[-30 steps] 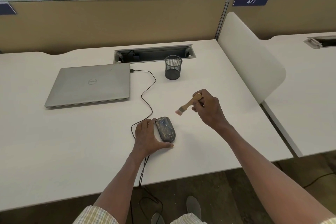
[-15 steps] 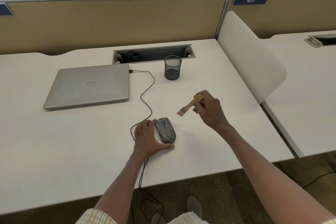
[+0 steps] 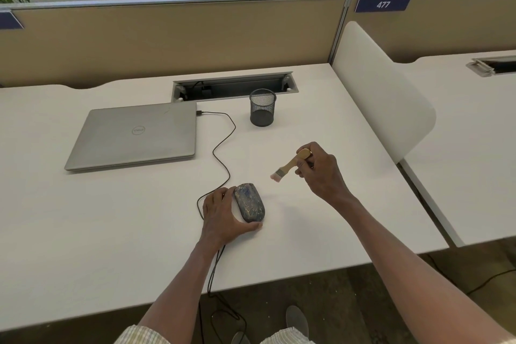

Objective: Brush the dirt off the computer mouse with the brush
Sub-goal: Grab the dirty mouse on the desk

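A dark computer mouse [image 3: 249, 205] streaked with yellowish dirt lies on the white desk [image 3: 111, 220] near its front edge. My left hand [image 3: 222, 218] cups its left side, with the thumb under its near end. My right hand [image 3: 321, 172] holds a small wooden-handled brush [image 3: 290, 165] in the air, up and to the right of the mouse. The pale bristles point down-left and hang clear of the mouse, roughly a hand's width away.
A closed silver laptop [image 3: 134, 134] lies at the back left, with a black cable [image 3: 223, 153] running from it past the mouse and off the front edge. A black mesh pen cup [image 3: 262, 107] stands behind. A white divider panel [image 3: 382, 92] borders the desk's right side.
Hardly anything has moved. My right hand with the brush has stayed hovering beside the mouse; the small shift in the picture comes from the head camera.
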Action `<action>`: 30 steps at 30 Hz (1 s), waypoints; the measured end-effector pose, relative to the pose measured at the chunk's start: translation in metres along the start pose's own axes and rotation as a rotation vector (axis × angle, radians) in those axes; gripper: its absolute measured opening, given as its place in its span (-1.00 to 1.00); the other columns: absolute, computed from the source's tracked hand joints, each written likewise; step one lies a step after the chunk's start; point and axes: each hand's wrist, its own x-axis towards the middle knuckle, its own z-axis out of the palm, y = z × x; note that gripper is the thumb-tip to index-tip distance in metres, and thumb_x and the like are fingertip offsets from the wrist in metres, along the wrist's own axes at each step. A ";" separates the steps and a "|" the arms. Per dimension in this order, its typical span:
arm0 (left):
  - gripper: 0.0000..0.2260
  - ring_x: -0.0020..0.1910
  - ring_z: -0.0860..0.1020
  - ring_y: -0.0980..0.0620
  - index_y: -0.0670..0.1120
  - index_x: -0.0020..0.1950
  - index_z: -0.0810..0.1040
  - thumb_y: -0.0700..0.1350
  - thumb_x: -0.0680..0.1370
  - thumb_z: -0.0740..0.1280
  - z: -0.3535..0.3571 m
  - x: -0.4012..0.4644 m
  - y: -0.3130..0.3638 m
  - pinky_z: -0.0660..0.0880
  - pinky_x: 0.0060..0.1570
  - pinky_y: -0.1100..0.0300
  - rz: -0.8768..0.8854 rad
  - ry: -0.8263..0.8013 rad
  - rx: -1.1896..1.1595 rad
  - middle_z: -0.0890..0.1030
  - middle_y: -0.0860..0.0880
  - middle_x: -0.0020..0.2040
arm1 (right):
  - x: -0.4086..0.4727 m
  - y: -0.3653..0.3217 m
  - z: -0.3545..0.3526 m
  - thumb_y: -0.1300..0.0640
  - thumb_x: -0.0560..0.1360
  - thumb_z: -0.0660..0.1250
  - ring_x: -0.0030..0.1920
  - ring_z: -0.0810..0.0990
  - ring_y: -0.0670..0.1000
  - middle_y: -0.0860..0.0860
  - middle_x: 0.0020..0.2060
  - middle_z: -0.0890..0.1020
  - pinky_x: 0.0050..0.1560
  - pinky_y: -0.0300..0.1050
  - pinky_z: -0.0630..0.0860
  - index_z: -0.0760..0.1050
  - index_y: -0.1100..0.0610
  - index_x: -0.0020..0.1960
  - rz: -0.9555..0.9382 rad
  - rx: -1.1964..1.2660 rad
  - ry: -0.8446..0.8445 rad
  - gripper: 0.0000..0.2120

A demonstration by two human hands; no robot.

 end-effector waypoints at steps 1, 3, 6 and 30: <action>0.10 0.47 0.24 -0.06 0.06 0.53 0.32 0.54 0.08 0.40 -0.001 -0.001 0.001 0.14 0.50 0.07 -0.003 0.004 -0.011 0.35 0.05 0.40 | 0.000 0.000 -0.001 0.33 0.58 0.25 -0.29 0.68 -0.06 0.08 -0.23 0.67 -0.16 0.06 0.62 0.44 0.12 0.02 -0.004 -0.001 -0.001 -0.88; 0.11 0.47 0.24 -0.06 0.06 0.53 0.32 0.53 0.07 0.40 -0.002 -0.003 0.002 0.14 0.49 0.10 -0.009 0.011 -0.022 0.35 0.05 0.40 | 0.001 0.001 -0.003 0.32 0.58 0.25 -0.28 0.69 -0.04 0.09 -0.24 0.67 -0.16 0.07 0.62 0.43 0.13 0.02 -0.010 -0.001 -0.004 -0.89; 0.11 0.47 0.26 -0.07 0.05 0.53 0.32 0.54 0.07 0.39 -0.005 -0.006 0.004 0.16 0.49 0.07 -0.018 0.036 -0.008 0.36 0.04 0.42 | 0.003 0.003 -0.005 0.30 0.58 0.27 -0.28 0.69 -0.03 0.10 -0.24 0.67 -0.15 0.09 0.63 0.43 0.12 0.02 -0.014 0.004 -0.008 -0.89; 0.06 0.13 0.61 0.20 0.16 0.55 0.12 -0.02 0.25 0.72 -0.041 -0.068 0.044 0.53 0.06 0.37 -0.029 0.115 -0.500 0.55 0.17 0.24 | 0.008 -0.020 0.002 0.29 0.59 0.28 -0.27 0.69 -0.06 0.06 -0.24 0.68 -0.22 0.02 0.62 0.43 0.11 0.01 -0.175 0.078 -0.041 -0.91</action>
